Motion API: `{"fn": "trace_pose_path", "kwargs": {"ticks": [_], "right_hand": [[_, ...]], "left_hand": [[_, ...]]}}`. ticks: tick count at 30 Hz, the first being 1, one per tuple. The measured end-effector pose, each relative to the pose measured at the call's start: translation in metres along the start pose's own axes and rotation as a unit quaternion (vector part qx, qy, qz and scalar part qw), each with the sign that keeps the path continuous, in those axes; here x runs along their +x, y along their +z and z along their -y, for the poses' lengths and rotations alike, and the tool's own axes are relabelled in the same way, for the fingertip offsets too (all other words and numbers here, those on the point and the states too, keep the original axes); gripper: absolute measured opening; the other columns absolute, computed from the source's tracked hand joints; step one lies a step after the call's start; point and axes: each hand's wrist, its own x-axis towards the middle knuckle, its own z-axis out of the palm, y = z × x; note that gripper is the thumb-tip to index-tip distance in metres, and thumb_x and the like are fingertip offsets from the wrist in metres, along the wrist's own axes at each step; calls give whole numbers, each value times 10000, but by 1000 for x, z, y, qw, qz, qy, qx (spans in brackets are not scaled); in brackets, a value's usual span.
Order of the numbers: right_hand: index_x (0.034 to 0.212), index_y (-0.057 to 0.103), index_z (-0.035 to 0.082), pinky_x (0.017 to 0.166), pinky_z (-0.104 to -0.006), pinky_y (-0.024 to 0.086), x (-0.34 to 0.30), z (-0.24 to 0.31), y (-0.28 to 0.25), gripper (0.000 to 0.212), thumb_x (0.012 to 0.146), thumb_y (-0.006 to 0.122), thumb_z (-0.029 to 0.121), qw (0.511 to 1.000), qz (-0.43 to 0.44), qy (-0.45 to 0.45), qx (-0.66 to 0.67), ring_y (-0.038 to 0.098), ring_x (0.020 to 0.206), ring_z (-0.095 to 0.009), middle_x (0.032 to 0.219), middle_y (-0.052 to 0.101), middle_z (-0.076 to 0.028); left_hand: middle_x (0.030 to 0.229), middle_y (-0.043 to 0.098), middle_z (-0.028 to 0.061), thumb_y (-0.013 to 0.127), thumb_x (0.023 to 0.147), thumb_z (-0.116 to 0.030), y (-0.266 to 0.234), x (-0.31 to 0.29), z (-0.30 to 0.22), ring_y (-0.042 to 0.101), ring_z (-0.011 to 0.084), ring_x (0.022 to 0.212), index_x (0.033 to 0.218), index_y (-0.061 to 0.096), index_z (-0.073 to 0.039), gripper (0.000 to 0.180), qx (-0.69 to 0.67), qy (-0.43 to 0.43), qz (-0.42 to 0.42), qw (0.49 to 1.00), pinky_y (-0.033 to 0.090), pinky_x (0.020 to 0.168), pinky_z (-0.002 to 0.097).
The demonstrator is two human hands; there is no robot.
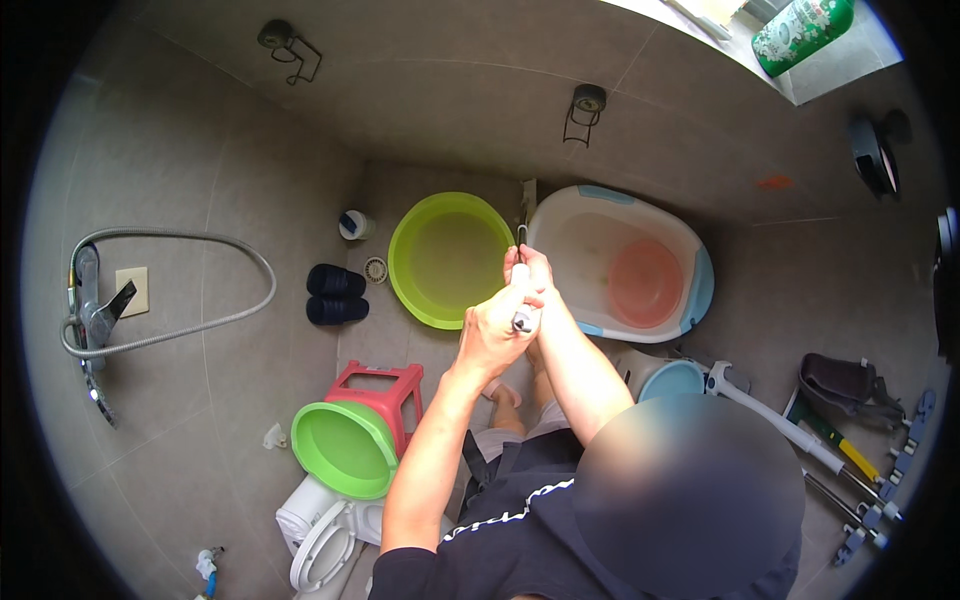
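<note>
Both of my hands are closed round one slim pole-like tool with a white grip [520, 273], held out in front of my body. My left hand [493, 325] wraps the nearer end, where a grey tip shows. Farther along, my right hand [537, 268] grips it, and a thin dark shaft runs on toward the wall. What kind of tool it is I cannot tell. Beyond and left of my hands stands a large lime-green basin [400, 262]. To the right is a white and blue baby bathtub [704, 280] with a pink basin [650, 283] inside.
A green basin [345, 450] rests against a red stool [412, 385] at lower left, beside a white toilet [325, 545]. Dark slippers [337, 295] and a drain [375, 270] lie by the left wall. Mop poles [790, 430] lean at right. A shower hose [240, 250] hangs left.
</note>
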Motion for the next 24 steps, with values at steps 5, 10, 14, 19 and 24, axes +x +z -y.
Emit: {"fn": "trace_pose_path", "kwargs": {"ticks": [5, 10, 14, 19, 24], "right_hand": [[766, 431, 23, 422, -218, 450, 10, 5, 6, 202, 901, 424, 174, 971, -24, -65, -230, 483, 480, -127, 623, 499, -60], [801, 408, 18, 491, -270, 442, 4, -4, -6, 144, 888, 424, 132, 998, 48, 29, -35, 479, 531, -156, 635, 481, -55], [842, 417, -9, 492, -242, 429, -7, -15, -17, 198, 912, 406, 176, 976, 143, 65, 148, 437, 537, -129, 684, 454, -37], [984, 423, -65, 451, -205, 391, -3, -12, -27, 311, 932, 370, 236, 967, 156, 63, 192, 397, 506, -102, 654, 437, -28], [907, 438, -5, 429, -213, 413, 18, -14, -39, 232, 917, 406, 225, 990, 92, 41, 95, 445, 483, -114, 628, 474, -35]], "left_hand": [[842, 636, 112, 628, 671, -17, -8, 17, -3, 633, 228, 754, 856, 608, -42, 187, 18, -9, -13, 1000, 482, 639, 293], [881, 644, 116, 626, 674, -14, -21, 16, -14, 637, 233, 805, 861, 615, -35, 188, 28, 4, -6, 1000, 492, 685, 292], [933, 642, 121, 596, 664, 22, -28, 8, -16, 633, 245, 835, 884, 620, -37, 229, 14, 15, 66, 998, 495, 714, 296], [968, 642, 74, 593, 615, 7, -27, -12, -8, 607, 243, 862, 911, 637, -92, 315, 96, 34, 165, 981, 482, 742, 308], [957, 648, 45, 612, 634, -26, -19, -22, 15, 557, 227, 710, 903, 648, -112, 285, 92, 14, 129, 987, 459, 676, 305]]}}
